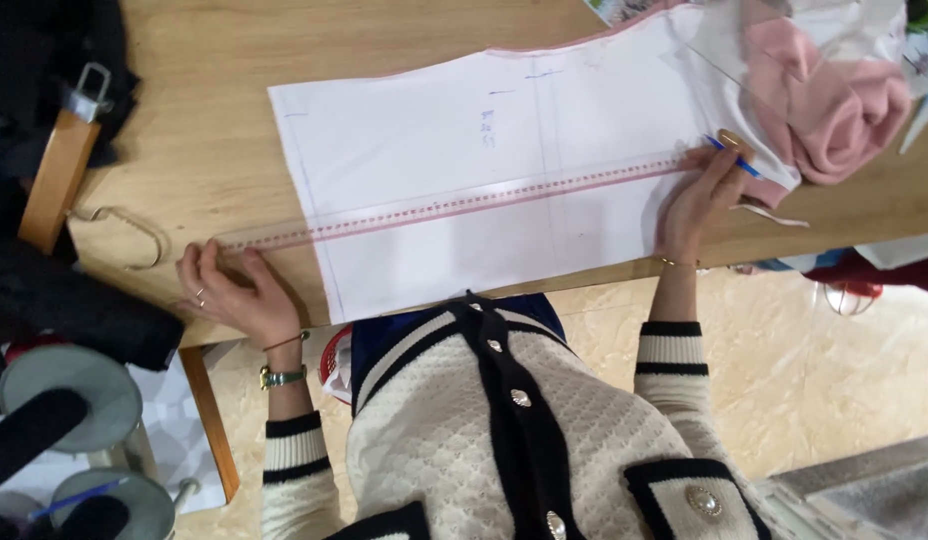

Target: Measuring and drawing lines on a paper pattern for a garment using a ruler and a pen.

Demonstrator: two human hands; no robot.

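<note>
Head view, left hand (229, 290) flat pinning ruler (454, 205), right grip (699, 195) holding pen (734, 155).

Sewing or tailoring workroom, pattern-drafting bench.

Wooden table (224, 110) carries a large white paper pattern piece (464, 170) with drawn lines; long clear ruler (454, 205) with red markings laid across it. Pink fabric (834, 100) bundled at one end of the table, dark cloth (44, 40) heaped at the other. Wooden clothes hanger (59, 175) with metal hook lies by the table edge. Round grey stools (69, 390) stand beside the table, on a pale, stone-patterned floor (784, 350). Blue pen (734, 155) held against the ruler's end.
</note>
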